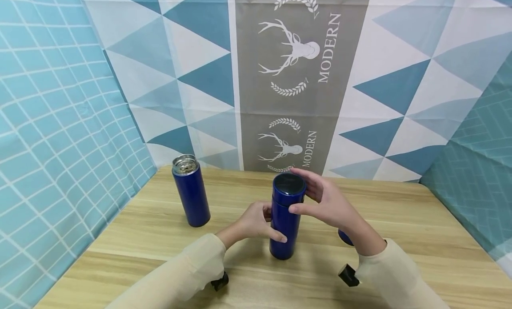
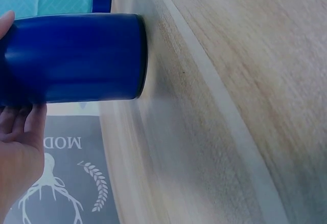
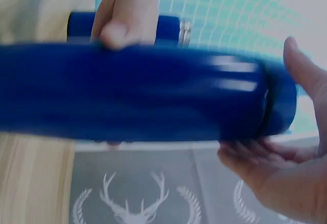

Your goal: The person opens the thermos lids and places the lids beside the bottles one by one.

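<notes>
A blue vacuum flask stands nearly upright in front of me, with a glossy black-topped lid on it. My left hand grips the flask's body from the left, thumb across the near side and fingers round the back. My right hand is spread loosely around the lid from the right, its thumb close to the lid seam. In the right wrist view, its fingers lie along the flask's far side just below the lid, while the thumb stands beside the lid's edge.
A second blue flask, lidless with a steel mouth, stands at the back left of the wooden table. A small blue piece lies on the right, partly hidden by my right wrist. Patterned cloth covers the back wall.
</notes>
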Demonstrator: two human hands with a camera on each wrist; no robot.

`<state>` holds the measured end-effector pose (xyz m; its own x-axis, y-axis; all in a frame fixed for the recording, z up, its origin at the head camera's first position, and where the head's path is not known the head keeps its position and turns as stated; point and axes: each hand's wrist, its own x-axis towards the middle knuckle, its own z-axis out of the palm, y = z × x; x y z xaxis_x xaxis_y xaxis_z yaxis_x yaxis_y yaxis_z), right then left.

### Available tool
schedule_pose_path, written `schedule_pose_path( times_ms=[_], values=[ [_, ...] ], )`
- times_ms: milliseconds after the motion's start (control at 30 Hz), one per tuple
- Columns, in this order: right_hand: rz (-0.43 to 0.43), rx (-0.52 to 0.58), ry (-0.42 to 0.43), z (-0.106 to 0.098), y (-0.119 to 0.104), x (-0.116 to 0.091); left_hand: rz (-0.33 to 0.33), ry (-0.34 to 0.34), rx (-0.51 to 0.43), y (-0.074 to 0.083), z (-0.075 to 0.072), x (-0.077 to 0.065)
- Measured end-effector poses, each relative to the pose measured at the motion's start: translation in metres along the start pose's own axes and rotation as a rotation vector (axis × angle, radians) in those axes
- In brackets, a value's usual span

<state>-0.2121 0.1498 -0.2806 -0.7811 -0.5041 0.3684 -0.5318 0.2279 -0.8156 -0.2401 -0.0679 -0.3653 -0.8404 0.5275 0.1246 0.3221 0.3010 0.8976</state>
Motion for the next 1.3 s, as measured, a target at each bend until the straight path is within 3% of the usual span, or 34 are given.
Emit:
schedule_pose_path(
  times_ms=[133, 300, 767, 1133, 1300],
  values=[
    [0.014, -0.020, 0.078, 0.009, -0.004, 0.000, -0.003, 0.004, 0.001, 0.001, -0.001, 0.000],
    [0.011, 0.043, 0.090, 0.011, 0.001, 0.001, -0.007, 0.001, -0.001, 0.000, 0.000, 0.000],
    [-0.101, 0.082, -0.071, -0.003, 0.019, 0.008, -0.009, -0.003, -0.017, -0.002, 0.000, 0.000],
    [-0.099, 0.063, -0.141, -0.012, 0.020, 0.013, 0.003, -0.013, -0.011, -0.003, 0.000, 0.001],
    [-0.109, 0.123, -0.219, -0.016, 0.025, 0.017, 0.014, -0.015, -0.023, -0.004, 0.002, 0.000]
  ],
)
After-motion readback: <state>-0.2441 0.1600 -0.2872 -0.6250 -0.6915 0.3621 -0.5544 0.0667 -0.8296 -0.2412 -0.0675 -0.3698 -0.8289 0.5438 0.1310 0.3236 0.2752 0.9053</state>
